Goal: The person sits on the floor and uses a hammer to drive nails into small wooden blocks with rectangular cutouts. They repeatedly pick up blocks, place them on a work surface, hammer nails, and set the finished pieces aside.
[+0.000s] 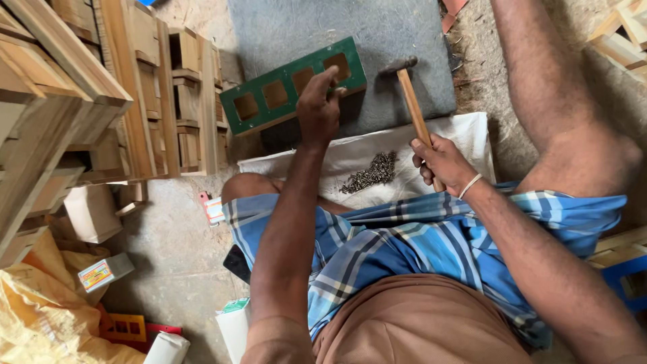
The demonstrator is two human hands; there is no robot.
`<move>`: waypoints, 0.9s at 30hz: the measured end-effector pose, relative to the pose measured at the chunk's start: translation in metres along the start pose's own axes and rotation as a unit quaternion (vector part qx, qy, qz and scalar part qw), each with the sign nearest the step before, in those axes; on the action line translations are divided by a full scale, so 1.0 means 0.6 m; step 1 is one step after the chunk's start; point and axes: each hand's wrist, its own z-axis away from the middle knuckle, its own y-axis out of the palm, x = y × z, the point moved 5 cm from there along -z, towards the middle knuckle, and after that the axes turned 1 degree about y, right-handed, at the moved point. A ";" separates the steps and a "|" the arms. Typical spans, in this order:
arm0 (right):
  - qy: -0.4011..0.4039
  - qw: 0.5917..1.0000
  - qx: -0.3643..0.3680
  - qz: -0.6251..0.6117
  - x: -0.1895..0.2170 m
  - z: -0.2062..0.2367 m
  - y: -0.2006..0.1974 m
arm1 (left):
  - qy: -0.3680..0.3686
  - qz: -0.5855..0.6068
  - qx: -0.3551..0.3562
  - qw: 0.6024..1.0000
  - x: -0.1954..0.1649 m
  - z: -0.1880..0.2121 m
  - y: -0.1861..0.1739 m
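My left hand (319, 106) rests on the near edge of a green board (291, 86) with several square cut-outs, fingers pinched together at that edge; whether a nail is between them is too small to tell. The board lies tilted on a grey stone slab (397, 40). My right hand (441, 164) grips the wooden handle of a hammer (412, 108), whose metal head hovers over the slab just right of the board. A heap of small dark nails (371, 172) lies on a white cloth (465, 135) between my hands, in front of my checked blue wrap.
Stacks of unpainted wooden frames (172, 101) and planks (47, 101) fill the left. A yellow sack (40, 317), a small box (104, 273) and white containers (168, 349) lie lower left. My bare right leg (559, 101) stretches along the right side, beside more wooden pieces (623, 27).
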 end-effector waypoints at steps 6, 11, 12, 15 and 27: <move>0.023 1.000 -0.015 -0.010 -0.002 0.002 -0.001 | -0.011 -0.047 0.017 0.999 0.028 -0.004 0.027; -0.085 0.979 -0.086 0.162 0.023 0.028 0.000 | -0.016 -0.073 0.023 0.997 0.051 0.007 0.038; -0.132 0.962 -0.095 0.218 0.035 0.037 0.006 | -0.014 -0.081 0.024 0.996 0.053 0.009 0.039; -0.311 0.863 -0.146 0.371 0.075 0.072 0.029 | -0.008 -0.074 0.021 0.997 0.058 0.012 0.039; -0.376 0.823 -0.216 0.368 0.061 0.103 0.002 | -0.013 -0.059 0.044 0.997 0.072 0.016 0.042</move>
